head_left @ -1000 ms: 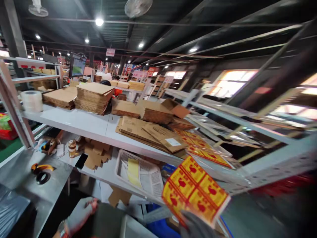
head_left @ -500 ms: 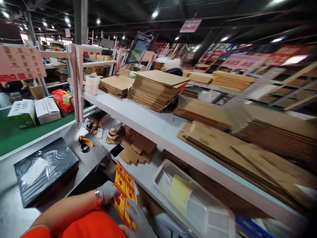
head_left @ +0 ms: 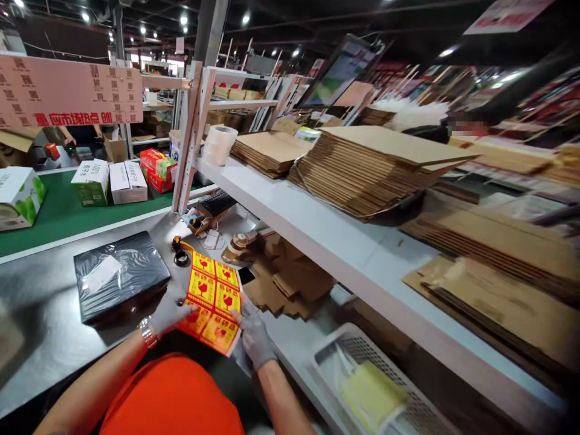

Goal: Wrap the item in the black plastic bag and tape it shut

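Observation:
Both gloved hands hold a sheet of yellow-and-red fragile stickers (head_left: 211, 299) just above the steel worktable (head_left: 49, 296). My left hand (head_left: 170, 313) grips its left edge, thumb on top. My right hand (head_left: 254, 335) pinches its right lower edge. A black plastic-wrapped parcel (head_left: 118, 273) with a white label lies just left of the sheet. An orange garment fills the bottom of the view.
A white shelf (head_left: 312, 229) carries stacks of flat cardboard (head_left: 376, 172) and a tape roll (head_left: 219, 145). Under it lie cardboard scraps (head_left: 290, 281), a tape dispenser (head_left: 181, 251) and a white basket (head_left: 376, 393) of yellow papers. Boxes (head_left: 127, 181) sit on a green conveyor (head_left: 63, 214) at left.
The view swung left and down from the shelf to the worktable. The sticker sheet went from my raised right hand down to both hands beside the black parcel.

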`<state>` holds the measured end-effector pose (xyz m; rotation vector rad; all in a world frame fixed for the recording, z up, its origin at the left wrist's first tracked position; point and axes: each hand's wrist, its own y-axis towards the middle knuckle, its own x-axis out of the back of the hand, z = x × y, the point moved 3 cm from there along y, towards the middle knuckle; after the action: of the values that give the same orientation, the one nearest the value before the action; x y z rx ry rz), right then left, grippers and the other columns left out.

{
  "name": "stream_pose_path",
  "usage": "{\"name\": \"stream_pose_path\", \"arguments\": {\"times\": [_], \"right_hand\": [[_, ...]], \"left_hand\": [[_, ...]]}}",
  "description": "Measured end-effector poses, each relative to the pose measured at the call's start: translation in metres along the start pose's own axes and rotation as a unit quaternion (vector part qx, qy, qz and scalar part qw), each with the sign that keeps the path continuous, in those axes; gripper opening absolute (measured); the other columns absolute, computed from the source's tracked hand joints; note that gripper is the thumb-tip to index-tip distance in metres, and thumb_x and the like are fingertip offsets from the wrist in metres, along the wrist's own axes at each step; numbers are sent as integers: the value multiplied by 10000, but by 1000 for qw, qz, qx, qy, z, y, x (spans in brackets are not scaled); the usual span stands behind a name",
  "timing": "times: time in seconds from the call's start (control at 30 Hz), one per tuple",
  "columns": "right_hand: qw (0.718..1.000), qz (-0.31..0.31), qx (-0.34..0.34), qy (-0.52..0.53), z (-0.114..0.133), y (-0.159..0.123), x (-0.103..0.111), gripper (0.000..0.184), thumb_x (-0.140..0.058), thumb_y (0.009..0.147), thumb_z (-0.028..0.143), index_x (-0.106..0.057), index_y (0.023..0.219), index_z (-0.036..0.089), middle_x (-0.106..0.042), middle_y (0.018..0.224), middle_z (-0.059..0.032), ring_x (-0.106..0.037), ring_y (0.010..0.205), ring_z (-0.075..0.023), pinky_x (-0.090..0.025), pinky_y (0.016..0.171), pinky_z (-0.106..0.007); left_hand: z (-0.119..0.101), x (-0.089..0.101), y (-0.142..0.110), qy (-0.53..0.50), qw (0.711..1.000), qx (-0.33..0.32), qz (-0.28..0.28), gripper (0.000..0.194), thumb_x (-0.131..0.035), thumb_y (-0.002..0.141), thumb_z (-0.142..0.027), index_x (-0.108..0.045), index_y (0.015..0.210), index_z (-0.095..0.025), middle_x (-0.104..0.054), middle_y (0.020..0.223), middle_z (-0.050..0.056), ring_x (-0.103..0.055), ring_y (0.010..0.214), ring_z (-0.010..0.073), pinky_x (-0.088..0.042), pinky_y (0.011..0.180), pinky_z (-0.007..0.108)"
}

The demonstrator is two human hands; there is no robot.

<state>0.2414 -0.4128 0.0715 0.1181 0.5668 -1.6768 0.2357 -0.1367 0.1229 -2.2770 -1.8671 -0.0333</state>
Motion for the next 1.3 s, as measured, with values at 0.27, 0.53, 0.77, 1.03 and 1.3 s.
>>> {"name": "stream_pose_path", "arguments": {"times": [0.27,0.53,0.77,1.03,1.3], "right_hand": [[973,90,-6,-211,14,4,-31,782,-948,778,818,-903,1262,205,-887,1307,-198,-780,1398,-474,-635,1198,-722],[791,231,334,-459,38,-38,-100,298,-804,1002,284,-874,1291,277,-860,1333,-122,-799,1270,-299,-646,1162,-470],[823,248,249,-447,53,-37,-132,195,-724,1018,314,-822,874,227,-802,854,-27,-720,796,-183,-537,744,-288],[880,199,178,-392,32,-26,-165,332,-775,988,522,-930,1044,233,-907,996,-88,-829,931,-261,-647,872,-361],[900,190,194,-341,0,-29,-216,275,-838,926,494,-902,841,240,-867,853,-67,-787,803,-231,-627,783,-337]], "left_hand": [[-30,51,-17,93,958,-234,-135,294,-850,996,-435,-884,811,-209,-620,1774,195,-571,1658,383,-450,1394,583],[-46,48,-18,130,930,-340,-56,233,-794,1061,-339,-818,847,-249,-904,1163,119,-766,1410,329,-566,1277,564],[-38,65,-15,60,973,-201,-98,390,-916,852,-353,-764,1189,-229,-865,1078,52,-779,892,203,-636,853,312],[-26,91,-27,102,985,-123,-63,320,-678,1012,-421,-763,801,-196,-785,792,30,-621,716,156,-429,686,263],[-14,144,-49,197,971,-68,-117,569,-693,1018,-643,-588,659,-214,-625,665,-15,-467,651,133,-256,649,299]]}}
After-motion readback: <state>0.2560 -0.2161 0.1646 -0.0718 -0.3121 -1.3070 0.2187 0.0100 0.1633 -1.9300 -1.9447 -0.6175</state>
